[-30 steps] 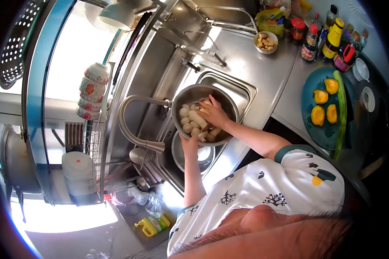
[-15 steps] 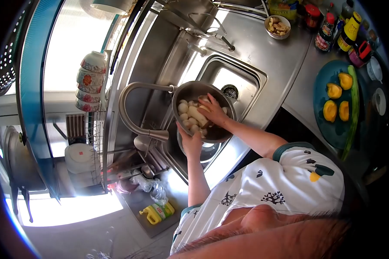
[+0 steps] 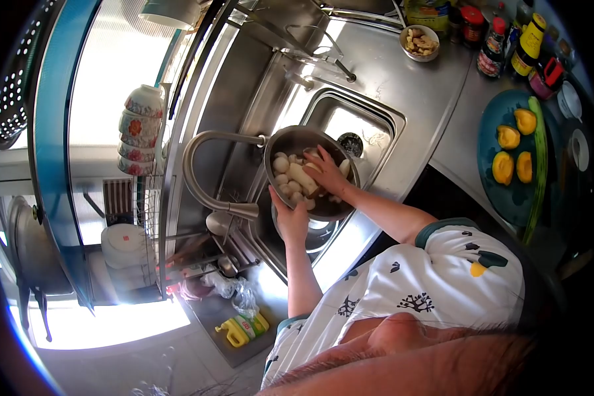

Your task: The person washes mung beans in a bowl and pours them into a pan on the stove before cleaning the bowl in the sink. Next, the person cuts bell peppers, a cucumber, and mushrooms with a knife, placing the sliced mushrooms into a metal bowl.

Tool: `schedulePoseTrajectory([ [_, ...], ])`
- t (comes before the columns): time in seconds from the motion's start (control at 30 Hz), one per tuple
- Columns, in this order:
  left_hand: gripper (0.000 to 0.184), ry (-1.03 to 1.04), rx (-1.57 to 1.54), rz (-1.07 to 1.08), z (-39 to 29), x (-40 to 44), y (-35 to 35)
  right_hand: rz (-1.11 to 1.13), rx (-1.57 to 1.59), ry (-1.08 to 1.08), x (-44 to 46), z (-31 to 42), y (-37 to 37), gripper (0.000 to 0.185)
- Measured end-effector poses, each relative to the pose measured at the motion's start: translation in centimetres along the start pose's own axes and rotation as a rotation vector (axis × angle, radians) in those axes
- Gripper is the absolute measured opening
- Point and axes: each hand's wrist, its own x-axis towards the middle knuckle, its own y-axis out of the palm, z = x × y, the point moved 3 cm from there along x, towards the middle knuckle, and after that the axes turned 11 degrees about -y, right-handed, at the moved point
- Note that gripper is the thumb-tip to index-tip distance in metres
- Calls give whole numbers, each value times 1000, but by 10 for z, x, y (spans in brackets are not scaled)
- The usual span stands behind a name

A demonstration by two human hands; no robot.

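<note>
A round metal bowl (image 3: 280, 142) is tilted over the double sink, with small white mushrooms (image 3: 282, 164) and thicker pale pieces inside. My left hand (image 3: 292, 218) grips the bowl's near rim from below, fingers wrapped against its side. Inside the bowl, my right hand (image 3: 327, 173) lies spread over the mushrooms, touching them. Left of the bowl curves the faucet (image 3: 191, 165), its spout end pointing right, below the bowl's left edge. Beyond the bowl, the far basin (image 3: 369, 119) shows its drain and some wet streaks. Part of another metal vessel shows beneath the bowl.
A small bowl of ginger-like pieces (image 3: 421, 45) stands at the back. On the right are sauce bottles (image 3: 527, 49) and a teal plate (image 3: 498, 115) with yellow pieces and a long green stalk. Stacked bowls (image 3: 138, 125) and a yellow bottle (image 3: 241, 330) are on the left.
Compared with a second ago, the bowl is tilted more toward me and the far drain has come into sight. My right hand remains on the mushrooms. The whole view has shifted slightly.
</note>
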Motion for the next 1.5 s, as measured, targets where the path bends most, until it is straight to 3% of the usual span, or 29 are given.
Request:
schedulePoseTrajectory([
  [0.5,80,-8,68,28,-13,3,12,-117,58,-1,-3,-23,-6,54],
  [1.5,84,14,158,18,-5,9,14,-111,84,44,-11,-25,-7,55],
])
